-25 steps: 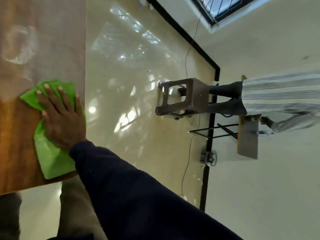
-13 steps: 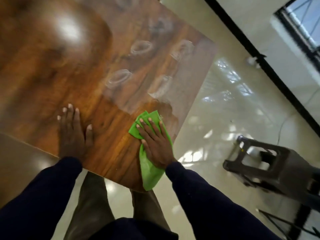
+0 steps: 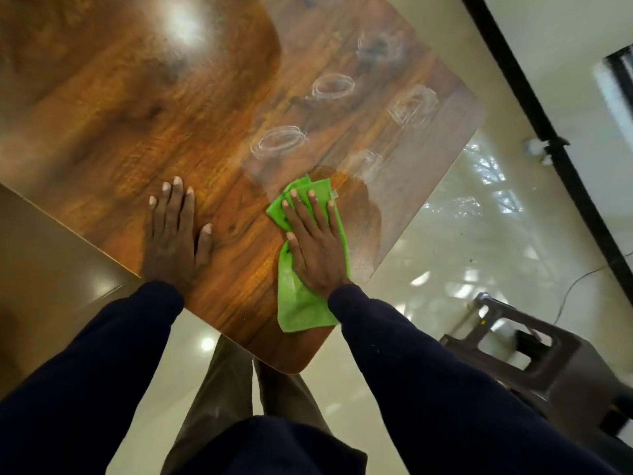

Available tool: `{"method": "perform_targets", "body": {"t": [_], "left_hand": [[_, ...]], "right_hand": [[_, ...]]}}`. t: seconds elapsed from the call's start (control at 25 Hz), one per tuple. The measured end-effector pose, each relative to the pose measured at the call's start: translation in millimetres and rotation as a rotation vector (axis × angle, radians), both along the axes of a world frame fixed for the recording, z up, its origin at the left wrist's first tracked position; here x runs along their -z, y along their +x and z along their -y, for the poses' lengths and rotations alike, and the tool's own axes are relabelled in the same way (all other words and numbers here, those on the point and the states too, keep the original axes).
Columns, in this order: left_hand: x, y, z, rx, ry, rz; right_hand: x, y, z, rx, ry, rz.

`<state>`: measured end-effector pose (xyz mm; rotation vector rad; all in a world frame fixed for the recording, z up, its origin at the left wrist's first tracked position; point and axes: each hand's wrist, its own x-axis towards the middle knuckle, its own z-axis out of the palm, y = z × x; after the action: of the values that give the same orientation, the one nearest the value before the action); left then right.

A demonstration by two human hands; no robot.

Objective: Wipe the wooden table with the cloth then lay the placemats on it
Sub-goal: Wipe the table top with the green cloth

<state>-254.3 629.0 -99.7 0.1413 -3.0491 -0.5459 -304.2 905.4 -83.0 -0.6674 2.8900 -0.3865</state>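
Right hand (image 3: 317, 243) flat on green cloth (image 3: 301, 303), dusty wooden table (image 3: 144, 108).

No words, labels, brands, numbers or signs are showing clearly enough to be read anywhere in this view.

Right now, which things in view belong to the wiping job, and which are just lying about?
Job: wooden table, green cloth under the right hand, left hand flat on the table, white ring marks.
Lying about: brown stool on the floor, thin cable near it.
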Motion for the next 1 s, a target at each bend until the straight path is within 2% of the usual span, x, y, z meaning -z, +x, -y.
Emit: {"method": "perform_targets", "body": {"t": [0.08, 0.2, 0.32, 0.48, 0.6, 0.68, 0.88, 1.0], "left_hand": [[0, 0, -2, 0.003, -0.01, 0.009], [1, -2, 0, 0.002, -0.019, 0.027], [3, -2, 2, 0.015, -0.02, 0.018], [4, -4, 4, 0.013, -0.023, 0.019], [2, -4, 4, 0.014, -0.018, 0.018], [2, -5, 4, 0.009, -0.021, 0.029], [3, -5, 5, -0.001, -0.032, 0.031], [2, -4, 6, -0.006, -0.025, 0.026]], "right_hand": [[-1, 4, -24, -0.079, 0.011, 0.006], [0, -29, -26, 0.148, 0.039, -0.048], [3, -67, 22, 0.304, 0.07, -0.093], [0, -55, 67, 0.077, 0.025, -0.037], [-4, -30, 42, -0.239, 0.011, 0.017], [-5, -44, 17, -0.336, 0.0, -0.009], [1, -113, 45, 0.022, 0.042, -0.072], [5, -112, 88, -0.009, 0.046, -0.076]]}}
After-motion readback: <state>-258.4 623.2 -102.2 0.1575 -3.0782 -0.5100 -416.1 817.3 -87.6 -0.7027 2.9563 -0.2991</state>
